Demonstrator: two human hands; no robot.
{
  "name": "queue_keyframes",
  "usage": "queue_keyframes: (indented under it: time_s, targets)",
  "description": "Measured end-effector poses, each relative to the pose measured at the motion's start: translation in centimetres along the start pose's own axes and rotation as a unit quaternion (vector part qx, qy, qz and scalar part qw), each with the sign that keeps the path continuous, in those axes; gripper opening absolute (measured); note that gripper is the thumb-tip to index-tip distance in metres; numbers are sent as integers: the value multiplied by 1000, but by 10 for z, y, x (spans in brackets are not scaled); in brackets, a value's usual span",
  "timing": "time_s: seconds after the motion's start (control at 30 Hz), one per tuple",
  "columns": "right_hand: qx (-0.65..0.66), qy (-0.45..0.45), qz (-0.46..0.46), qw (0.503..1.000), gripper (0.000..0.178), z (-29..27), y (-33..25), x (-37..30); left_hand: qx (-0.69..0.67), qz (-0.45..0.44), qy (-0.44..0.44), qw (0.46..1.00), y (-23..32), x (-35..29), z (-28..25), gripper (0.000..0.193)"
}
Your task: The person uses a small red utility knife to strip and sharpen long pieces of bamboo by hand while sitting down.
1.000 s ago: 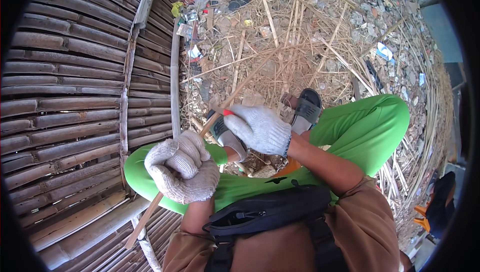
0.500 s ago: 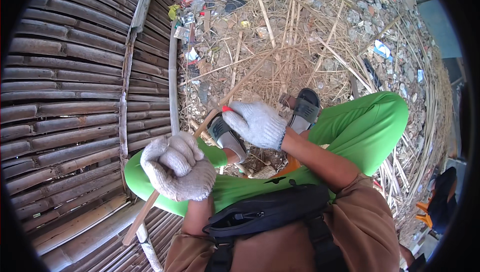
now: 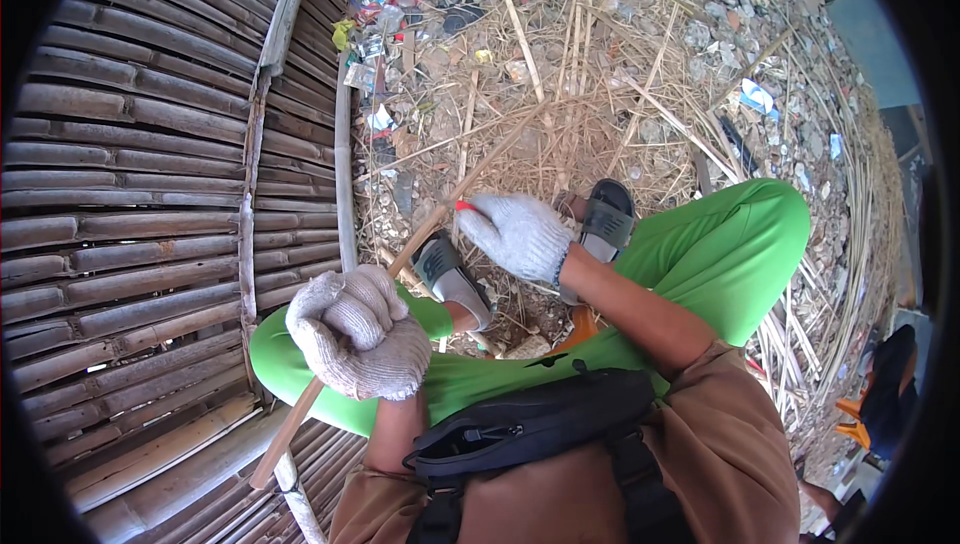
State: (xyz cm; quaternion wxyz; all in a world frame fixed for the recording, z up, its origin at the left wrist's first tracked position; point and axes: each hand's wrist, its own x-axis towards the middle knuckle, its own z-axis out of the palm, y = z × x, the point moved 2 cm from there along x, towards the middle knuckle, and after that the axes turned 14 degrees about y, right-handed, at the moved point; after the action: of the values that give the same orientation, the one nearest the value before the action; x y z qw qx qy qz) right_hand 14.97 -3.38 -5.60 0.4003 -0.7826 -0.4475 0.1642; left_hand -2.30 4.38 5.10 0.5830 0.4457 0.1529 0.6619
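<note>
My left hand (image 3: 358, 336), in a whitish knitted glove, is closed around a long, flat bamboo strip (image 3: 428, 232). The strip runs slantwise from beside my left thigh, through the fist, and up over the littered ground. To its right, my right hand (image 3: 518, 236) wears a matching glove. Its fingers are pressed together on a small object with a red end (image 3: 466, 206), close beside the strip. Most of that object is hidden by the glove, so its kind does not show.
A slatted bamboo panel (image 3: 130, 184) fills the left side. Straw, loose bamboo strips (image 3: 577, 39) and plastic litter (image 3: 400, 4) cover the ground ahead. My sandalled feet (image 3: 610, 216) and green-trousered legs (image 3: 720, 244) frame the work. A black waist bag (image 3: 540, 414) lies across my lap.
My right hand has shifted slightly right and away from me, with the red-ended object still in its fingers. The left hand keeps its hold on the bamboo strip, nearly still.
</note>
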Motion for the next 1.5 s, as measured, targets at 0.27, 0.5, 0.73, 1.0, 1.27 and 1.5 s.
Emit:
queue_keyframes:
  time_s: [0.27,0.5,0.73,1.0,1.27,1.5]
  targets:
    - [4,-14,66,998,54,-2,33,10,-20,7,8,1000,-3,1,3,38]
    - [6,-4,47,999,60,8,50,15,-24,4,-11,1000,0,5,2,40]
    - [-55,-27,144,988,65,16,128,59,-29,0,-4,1000,1,9,-1,40]
    - [-59,-20,173,983,67,25,152,58,-44,-16,7,999,-4,19,-13,39]
    - [3,31,97,995,63,33,57,34,-24,-72,101,992,-6,29,-12,35]
    - [8,-34,101,994,61,39,4,19,-17,-91,145,985,-1,23,-16,32]
